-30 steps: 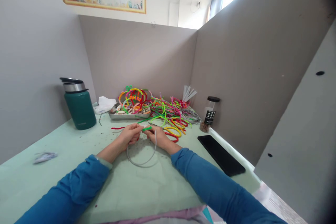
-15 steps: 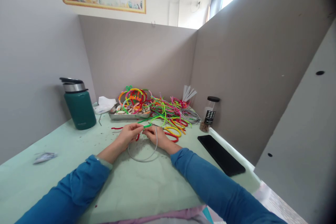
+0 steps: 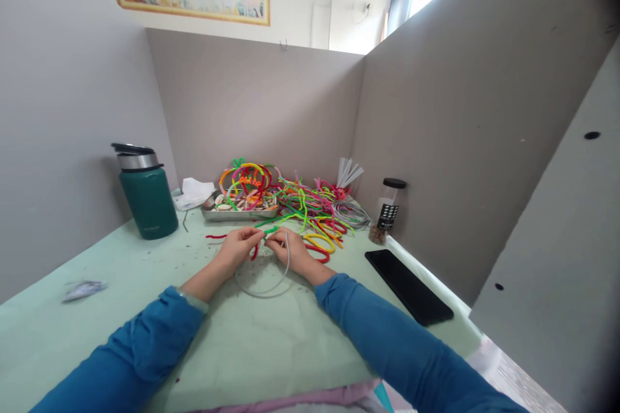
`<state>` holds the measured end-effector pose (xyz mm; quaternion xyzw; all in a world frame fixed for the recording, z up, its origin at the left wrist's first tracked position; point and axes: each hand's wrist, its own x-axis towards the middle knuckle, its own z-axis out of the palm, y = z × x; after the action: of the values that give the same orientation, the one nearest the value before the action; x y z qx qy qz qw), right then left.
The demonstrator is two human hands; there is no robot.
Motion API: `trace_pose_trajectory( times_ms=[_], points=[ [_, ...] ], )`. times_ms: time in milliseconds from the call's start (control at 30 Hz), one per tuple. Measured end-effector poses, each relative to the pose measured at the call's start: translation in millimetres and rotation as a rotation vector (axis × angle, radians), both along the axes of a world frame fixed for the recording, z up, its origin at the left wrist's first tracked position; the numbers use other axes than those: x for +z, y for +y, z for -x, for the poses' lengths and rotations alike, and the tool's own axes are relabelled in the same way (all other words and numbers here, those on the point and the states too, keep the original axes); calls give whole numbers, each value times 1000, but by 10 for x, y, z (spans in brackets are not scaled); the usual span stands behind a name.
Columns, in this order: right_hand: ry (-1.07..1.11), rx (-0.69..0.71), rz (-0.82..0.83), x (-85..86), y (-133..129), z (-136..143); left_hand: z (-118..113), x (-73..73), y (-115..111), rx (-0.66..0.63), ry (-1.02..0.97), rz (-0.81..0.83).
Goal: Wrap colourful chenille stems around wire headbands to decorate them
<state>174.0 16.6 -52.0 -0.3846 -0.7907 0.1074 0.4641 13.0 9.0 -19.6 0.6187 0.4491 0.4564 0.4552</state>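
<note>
My left hand point(image 3: 239, 248) and my right hand point(image 3: 291, 251) are close together over the table, both with fingers pinched. Between the fingertips shows a short stretch of green pipe cleaner point(image 3: 270, 230), gripped by the left hand. A thin grey hoop point(image 3: 264, 296) hangs below, its two sides running up into the hands. Part of it passes in front of the right hand, whose fingers appear closed at the same joint. Fingers hide just where pipe cleaner and hoop meet. A red pipe cleaner point(image 3: 216, 237) pokes out left of my left hand.
Beyond the hands stands a metal tray point(image 3: 239, 215) of small pieces and colourful hoops, beside a heap of pipe cleaners point(image 3: 305, 203). Scissors point(image 3: 318, 244) lie right of my hand. A green bottle point(image 3: 148, 201), a jar point(image 3: 386, 213) and a black phone point(image 3: 408, 285) flank the work.
The hands stay almost in place. The fingertips have shifted slightly around the green pipe cleaner, and the grey hoop has moved a little up and left.
</note>
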Motion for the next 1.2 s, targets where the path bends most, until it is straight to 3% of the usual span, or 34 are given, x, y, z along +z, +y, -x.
trace_pose_trajectory(
  times_ms=[267, 433, 600, 867, 1200],
  points=[
    [-31, -54, -23, -9, 11, -5, 7, 2, 3, 22, -16, 21],
    [-30, -188, -47, 17, 10, 1, 2, 8, -5, -15, -10, 25],
    [-18, -195, -27, 30, -1, 8, 1, -6, 5, -14, -40, -15],
    [-37, -73, 37, 7, -32, -6, 16, -20, 33, 30, -54, -49],
    [-38, 83, 180, 98, -107, -8, 8, -7, 15, 45, -28, -15]
  ],
)
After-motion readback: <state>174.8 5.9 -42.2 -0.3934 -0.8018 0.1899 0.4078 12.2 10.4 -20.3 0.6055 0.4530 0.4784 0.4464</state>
